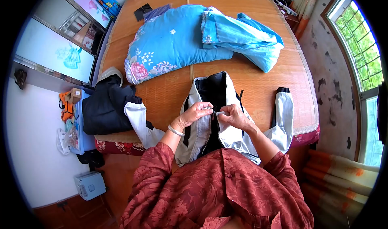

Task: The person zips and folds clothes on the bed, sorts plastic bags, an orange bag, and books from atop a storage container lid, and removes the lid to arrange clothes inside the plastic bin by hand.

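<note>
Head view: both hands (193, 114) pinch the jacket (195, 138) in front, long axis running away, collar (215, 83) farthest.

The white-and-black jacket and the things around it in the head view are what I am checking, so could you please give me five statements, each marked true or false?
1. The left hand and right hand are both at the front opening of the jacket. True.
2. A bangle is on the right wrist. False: the bangle is on the left wrist.
3. Blue bedding lies on the bed, beyond the jacket. True.
4. The window is at the picture's left. False: the window is at the right.
5. Dark clothing lies left of the jacket in the picture. True.
</note>
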A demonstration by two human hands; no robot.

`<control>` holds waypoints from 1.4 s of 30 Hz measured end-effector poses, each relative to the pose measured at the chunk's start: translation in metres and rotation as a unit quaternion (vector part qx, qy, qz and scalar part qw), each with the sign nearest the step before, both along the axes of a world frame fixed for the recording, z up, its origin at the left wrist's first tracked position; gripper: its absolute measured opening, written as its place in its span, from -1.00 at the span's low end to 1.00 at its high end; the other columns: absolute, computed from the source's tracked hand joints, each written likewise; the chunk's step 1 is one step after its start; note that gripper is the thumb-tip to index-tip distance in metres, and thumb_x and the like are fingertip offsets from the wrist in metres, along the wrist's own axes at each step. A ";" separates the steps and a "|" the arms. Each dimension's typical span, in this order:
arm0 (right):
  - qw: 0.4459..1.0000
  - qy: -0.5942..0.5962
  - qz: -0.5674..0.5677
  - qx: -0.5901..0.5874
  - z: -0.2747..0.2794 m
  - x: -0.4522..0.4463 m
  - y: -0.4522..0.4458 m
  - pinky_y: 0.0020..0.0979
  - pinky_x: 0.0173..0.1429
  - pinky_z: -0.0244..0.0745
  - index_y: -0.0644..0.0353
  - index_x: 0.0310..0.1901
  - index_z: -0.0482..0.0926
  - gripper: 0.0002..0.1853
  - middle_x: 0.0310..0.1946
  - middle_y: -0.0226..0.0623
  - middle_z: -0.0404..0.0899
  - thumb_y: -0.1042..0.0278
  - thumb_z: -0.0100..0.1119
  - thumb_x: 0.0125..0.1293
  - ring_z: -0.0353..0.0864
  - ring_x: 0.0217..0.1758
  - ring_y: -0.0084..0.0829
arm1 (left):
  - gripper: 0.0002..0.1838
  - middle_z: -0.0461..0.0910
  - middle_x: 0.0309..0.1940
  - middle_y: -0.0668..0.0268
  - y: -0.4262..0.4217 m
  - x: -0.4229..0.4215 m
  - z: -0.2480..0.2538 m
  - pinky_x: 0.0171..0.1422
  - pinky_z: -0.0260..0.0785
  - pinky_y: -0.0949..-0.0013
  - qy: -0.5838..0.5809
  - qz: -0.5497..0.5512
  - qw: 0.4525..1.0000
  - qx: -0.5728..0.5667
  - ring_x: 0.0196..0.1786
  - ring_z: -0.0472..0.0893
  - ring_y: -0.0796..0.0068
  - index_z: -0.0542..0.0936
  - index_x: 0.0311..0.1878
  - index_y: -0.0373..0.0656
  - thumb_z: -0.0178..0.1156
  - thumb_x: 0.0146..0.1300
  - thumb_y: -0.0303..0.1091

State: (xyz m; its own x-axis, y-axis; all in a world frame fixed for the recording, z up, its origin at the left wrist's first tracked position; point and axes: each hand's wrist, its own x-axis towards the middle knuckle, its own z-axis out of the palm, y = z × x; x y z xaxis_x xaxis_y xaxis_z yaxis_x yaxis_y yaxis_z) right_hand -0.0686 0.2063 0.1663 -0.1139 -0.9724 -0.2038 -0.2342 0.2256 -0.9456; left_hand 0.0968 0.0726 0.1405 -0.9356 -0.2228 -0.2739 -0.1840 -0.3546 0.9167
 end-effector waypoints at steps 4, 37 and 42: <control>1.000 0.005 -0.002 -0.005 -0.001 -0.002 0.001 -0.53 -0.54 0.22 0.35 -0.56 0.47 -0.81 -0.73 -0.49 0.32 0.37 0.05 0.05 0.26 -0.61 -0.71 | -0.86 0.49 -0.40 0.53 0.002 -0.003 0.005 -0.12 0.28 0.62 0.001 -0.035 0.999 0.010 -0.28 0.44 0.78 0.51 -0.20 -0.21 0.12 0.25 -0.35; 0.989 0.028 -0.084 -0.116 -0.017 -0.004 0.002 -0.36 -0.26 0.42 0.28 -0.33 0.56 -0.78 -0.49 -0.20 0.57 0.28 0.08 0.16 0.54 -0.37 -0.41 | -0.86 0.49 -0.37 0.27 0.042 -0.019 0.040 -0.15 0.34 0.19 0.062 0.137 0.692 -0.706 -0.24 0.47 0.22 0.53 -0.53 -0.18 0.33 -0.15 -0.45; 0.979 0.112 -0.129 -0.110 -0.014 0.004 -0.005 -0.27 -0.27 0.43 0.25 -0.36 0.57 -0.78 -0.47 -0.07 0.57 0.25 0.10 0.13 0.58 -0.36 -0.21 | -0.91 0.48 -0.40 0.30 0.052 -0.021 0.052 -0.15 0.29 0.21 0.046 0.153 0.564 -0.810 -0.21 0.45 0.29 0.51 -0.55 -0.17 0.23 -0.09 -0.41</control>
